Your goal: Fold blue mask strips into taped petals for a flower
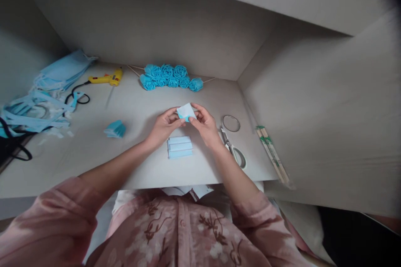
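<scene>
Our left hand (164,126) and right hand (207,126) both pinch the small blue-and-white piece (186,111) between them, neither nearer, one corner pointing away.

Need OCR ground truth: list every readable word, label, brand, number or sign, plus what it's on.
No readable text anywhere.
Stick pack: green markings, too small and blurred to read.
Glue gun: small red patch; too small to tell if it bears text.
Held piece: no lettering visible.
Scissors: none visible.
</scene>
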Motion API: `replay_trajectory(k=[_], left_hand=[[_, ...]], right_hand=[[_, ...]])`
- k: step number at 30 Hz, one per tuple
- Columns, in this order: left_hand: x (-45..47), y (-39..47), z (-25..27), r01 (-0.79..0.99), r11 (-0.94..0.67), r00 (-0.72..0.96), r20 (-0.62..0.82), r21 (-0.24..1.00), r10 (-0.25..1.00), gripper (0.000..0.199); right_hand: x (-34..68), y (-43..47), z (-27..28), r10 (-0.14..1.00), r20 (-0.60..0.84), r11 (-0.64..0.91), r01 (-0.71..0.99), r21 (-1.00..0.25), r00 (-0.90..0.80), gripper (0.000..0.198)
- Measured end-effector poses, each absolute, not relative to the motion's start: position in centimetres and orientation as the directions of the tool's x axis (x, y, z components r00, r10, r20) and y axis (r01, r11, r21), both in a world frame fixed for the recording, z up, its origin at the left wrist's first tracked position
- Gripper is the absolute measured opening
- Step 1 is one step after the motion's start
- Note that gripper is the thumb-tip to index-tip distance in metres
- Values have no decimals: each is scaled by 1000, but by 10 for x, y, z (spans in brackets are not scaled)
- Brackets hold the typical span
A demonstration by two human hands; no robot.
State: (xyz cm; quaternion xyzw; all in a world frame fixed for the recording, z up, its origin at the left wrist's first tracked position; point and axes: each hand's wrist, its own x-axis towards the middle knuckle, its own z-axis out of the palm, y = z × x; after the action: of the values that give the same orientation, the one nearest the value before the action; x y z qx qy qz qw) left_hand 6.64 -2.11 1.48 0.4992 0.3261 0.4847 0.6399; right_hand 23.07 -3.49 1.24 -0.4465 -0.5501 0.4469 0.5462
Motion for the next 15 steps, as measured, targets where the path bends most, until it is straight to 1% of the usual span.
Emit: replay_trajectory(k=[6, 11, 15], left_hand=[[64, -17, 11, -307, 7, 289, 86, 952, 953, 42], [62, -16, 11, -300, -30, 272, 116, 954, 955, 48], [63, -19, 14, -250, -99, 282, 171, 963, 944, 50]], right_hand=[[228, -35, 11, 984, 163, 158, -70, -985, -66, 54], [226, -40, 17, 984, 105, 97, -64, -993, -140, 40], [225, -41, 18, 992, 62, 53, -78, -996, -111, 38]])
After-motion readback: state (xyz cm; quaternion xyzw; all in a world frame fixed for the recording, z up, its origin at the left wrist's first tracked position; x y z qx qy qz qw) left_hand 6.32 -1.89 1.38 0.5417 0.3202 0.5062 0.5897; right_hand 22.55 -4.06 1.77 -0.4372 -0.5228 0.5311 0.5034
